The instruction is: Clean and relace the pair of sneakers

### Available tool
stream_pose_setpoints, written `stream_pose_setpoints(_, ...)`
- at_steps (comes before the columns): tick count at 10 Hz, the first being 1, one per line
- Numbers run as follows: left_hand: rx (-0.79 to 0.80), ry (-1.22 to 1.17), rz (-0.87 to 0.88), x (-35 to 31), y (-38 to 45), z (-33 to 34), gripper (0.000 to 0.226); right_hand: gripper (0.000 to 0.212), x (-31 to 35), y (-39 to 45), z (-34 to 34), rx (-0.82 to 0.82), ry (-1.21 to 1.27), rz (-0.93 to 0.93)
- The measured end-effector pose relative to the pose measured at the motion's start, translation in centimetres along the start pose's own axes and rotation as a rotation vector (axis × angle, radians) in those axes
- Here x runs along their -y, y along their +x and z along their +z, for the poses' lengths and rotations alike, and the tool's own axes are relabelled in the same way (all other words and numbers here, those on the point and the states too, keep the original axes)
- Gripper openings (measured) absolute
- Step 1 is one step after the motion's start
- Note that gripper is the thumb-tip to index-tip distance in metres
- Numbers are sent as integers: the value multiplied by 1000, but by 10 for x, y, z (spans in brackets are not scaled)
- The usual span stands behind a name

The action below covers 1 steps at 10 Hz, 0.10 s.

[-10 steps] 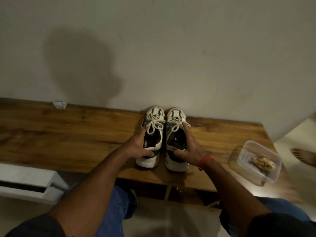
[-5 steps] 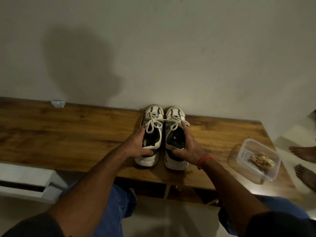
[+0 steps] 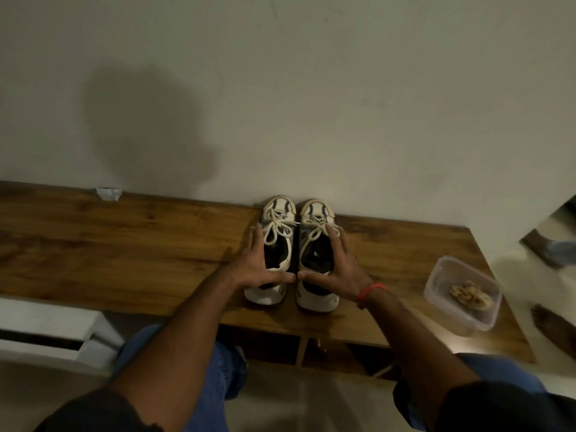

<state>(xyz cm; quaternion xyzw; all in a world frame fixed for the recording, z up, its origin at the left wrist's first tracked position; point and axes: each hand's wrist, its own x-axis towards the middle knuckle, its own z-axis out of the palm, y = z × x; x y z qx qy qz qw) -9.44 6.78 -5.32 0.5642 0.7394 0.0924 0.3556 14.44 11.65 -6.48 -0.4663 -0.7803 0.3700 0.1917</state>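
White sneakers (image 3: pixel 296 244) (laced) sit between straight fingers (image 3: pixel 255 241).

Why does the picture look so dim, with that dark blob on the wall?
Head view: light is low and warm; the blob is a cast shadow on the pale wall; feet at the right edge are motion-blurred; the straight wooden bench bows from the wide lens.

Pair of white sneakers (image 3: pixel 294 254) with tied cream laces (image 3: pixel 276 227), side by side on wooden bench, toes against wall
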Motion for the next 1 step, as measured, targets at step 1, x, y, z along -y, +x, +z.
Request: stream_pose_setpoints(1,-133,7,72,-17,-17,14,149,109,4,-10,-2,-77,-103,-13)
